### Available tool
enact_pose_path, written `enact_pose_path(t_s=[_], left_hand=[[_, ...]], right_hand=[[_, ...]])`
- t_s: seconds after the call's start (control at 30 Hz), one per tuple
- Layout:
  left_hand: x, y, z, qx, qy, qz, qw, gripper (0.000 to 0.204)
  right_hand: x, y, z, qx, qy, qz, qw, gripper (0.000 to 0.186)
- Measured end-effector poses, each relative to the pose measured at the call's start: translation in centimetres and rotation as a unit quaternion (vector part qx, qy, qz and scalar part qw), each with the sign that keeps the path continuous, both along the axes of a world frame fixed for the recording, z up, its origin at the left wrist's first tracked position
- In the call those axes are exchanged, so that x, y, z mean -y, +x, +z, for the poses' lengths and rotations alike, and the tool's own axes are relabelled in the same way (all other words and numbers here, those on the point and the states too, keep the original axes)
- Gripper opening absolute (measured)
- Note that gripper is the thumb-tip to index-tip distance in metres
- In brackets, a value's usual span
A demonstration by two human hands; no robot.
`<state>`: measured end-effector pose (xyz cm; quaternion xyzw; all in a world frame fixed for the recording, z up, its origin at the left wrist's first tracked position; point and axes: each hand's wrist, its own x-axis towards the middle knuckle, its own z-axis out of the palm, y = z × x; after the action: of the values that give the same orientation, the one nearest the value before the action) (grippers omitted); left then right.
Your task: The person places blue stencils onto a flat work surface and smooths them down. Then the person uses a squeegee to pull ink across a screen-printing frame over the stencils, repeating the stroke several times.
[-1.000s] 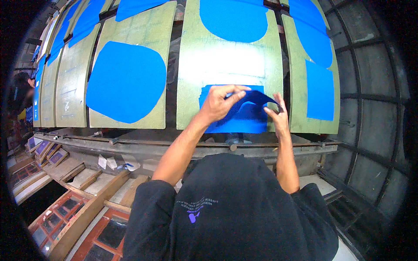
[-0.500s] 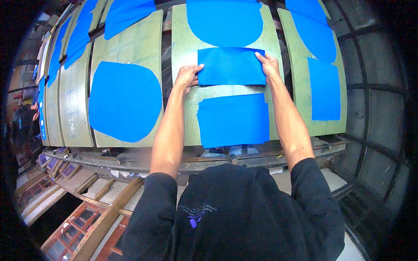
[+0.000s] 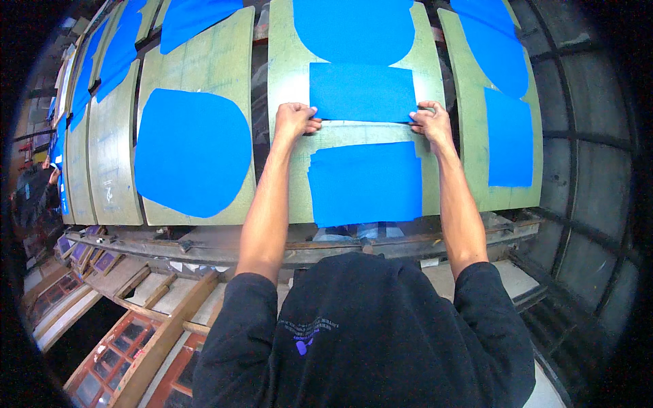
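Note:
A blue rectangular sheet (image 3: 362,90) lies on the middle pale-green board (image 3: 289,190), just below a large rounded blue piece (image 3: 354,27). My left hand (image 3: 294,124) pinches its lower left corner. My right hand (image 3: 430,126) pinches its lower right corner, fingertips curled at the edge. Beneath them, a slightly uneven stack of blue rectangular sheets (image 3: 364,182) lies near the board's front edge.
Neighbouring boards carry a rounded blue piece (image 3: 190,153) at left and blue pieces (image 3: 509,136) at right. A co-worker's hand (image 3: 53,175) is at far left. A metal rail (image 3: 204,245) runs along the front; a dark panelled structure (image 3: 585,177) stands at right.
The rectangular sheet went from lifted and bent over the stack to flat farther up the board. My right hand has moved from its upper corner to its lower corner.

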<state>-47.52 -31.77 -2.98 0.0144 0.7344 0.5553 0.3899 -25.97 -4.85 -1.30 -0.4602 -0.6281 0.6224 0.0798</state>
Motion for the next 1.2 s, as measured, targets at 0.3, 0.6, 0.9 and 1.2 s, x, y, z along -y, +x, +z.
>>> enact_pose_path(t_s=[0.3, 0.6, 0.9, 1.2], left_hand=[[0.6, 0.7, 0.2, -0.095, -0.102, -0.043, 0.989, 0.015], [0.9, 1.1, 0.4, -0.15, -0.109, -0.042, 0.982, 0.014], [1.2, 1.3, 0.5, -0.172, -0.132, -0.057, 0.975, 0.016], [1.2, 1.2, 0.6, -0.158, -0.121, -0.056, 0.978, 0.014]], right_hand=[[-0.5, 0.9, -0.9, 0.038, 0.159, 0.124, 0.979, 0.012], [0.4, 1.2, -0.6, 0.032, 0.319, 0.151, 0.935, 0.014], [0.8, 1.3, -0.1, 0.027, 0.315, 0.142, 0.938, 0.014], [0.6, 1.7, -0.6, 0.031, 0.306, 0.141, 0.941, 0.017]])
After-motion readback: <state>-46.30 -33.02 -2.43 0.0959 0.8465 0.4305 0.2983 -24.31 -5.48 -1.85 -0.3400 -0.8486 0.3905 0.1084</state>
